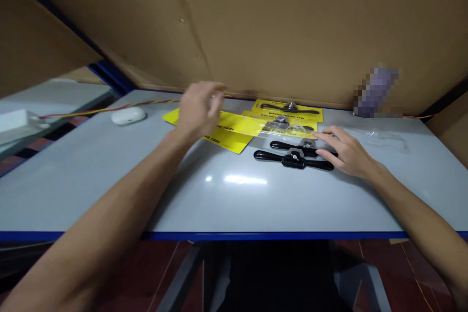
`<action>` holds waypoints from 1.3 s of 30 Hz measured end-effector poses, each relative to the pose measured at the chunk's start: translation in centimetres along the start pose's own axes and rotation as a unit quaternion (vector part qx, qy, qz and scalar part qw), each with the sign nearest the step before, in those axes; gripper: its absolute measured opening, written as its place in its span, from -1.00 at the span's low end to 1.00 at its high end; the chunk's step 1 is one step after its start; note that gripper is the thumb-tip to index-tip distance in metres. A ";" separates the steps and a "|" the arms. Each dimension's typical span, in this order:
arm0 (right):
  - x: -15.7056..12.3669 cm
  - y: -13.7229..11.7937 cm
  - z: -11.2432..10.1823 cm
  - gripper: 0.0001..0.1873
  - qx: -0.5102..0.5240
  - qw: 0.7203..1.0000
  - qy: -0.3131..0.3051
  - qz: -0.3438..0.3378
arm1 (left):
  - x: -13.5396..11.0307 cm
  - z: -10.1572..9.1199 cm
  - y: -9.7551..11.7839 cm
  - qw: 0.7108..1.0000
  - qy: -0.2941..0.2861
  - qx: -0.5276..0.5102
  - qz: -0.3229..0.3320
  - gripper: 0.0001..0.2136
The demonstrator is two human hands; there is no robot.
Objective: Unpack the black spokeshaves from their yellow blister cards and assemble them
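My left hand [201,109] hovers over flat yellow backing cards [230,142], its fingers loosely bent and thumb apart, with nothing visible in it. My right hand [347,153] is at the right ends of two black spokeshaves, fingers apart. Its fingertips reach the handle of the rear spokeshave [281,145] and the corner of a yellow pack; whether they press on either I cannot tell. Nearer the front lies the other spokeshave [268,156], loose on the table. Behind them, a packed spokeshave [307,132] on a yellow card lies before another yellow pack [310,116].
Clear plastic packaging [387,141] lies right of my right hand on the grey table [204,204]. A white rounded case [128,115] sits at the left, near a red and yellow cable [146,103]. A blurred-out purple object [376,92] stands against the cardboard wall [292,34].
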State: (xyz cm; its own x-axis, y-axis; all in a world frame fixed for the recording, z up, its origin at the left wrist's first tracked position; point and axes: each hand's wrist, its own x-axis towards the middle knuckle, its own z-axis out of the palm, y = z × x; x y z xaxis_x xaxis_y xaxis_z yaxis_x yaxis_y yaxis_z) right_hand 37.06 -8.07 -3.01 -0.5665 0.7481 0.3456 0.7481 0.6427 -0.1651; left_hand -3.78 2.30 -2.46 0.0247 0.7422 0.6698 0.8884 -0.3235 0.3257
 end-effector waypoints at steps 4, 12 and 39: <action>-0.1 0.0 -0.1 -0.51 0.008 0.999 -0.015 -0.027 | -1.9 3.4 1.3 0.963 -0.257 0.035 0.065 -0.47; 0.1 0.2 -2.0 -0.53 -0.042 0.999 -0.002 -0.026 | -2.0 5.2 -0.9 0.941 -0.335 0.027 0.043 -0.39; 0.0 5.4 -0.1 -0.53 -0.193 0.970 0.017 0.148 | -1.5 3.6 -0.1 0.941 -0.298 0.119 0.112 -0.52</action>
State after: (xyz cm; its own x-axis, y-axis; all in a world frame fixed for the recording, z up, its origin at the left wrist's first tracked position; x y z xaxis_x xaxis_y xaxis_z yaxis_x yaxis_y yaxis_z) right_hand 41.07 -4.62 -3.83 -0.3005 0.8804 0.3670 0.9536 0.2858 0.0952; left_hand -2.23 3.31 -5.86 0.4126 0.8913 0.1881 0.9061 -0.4227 0.0155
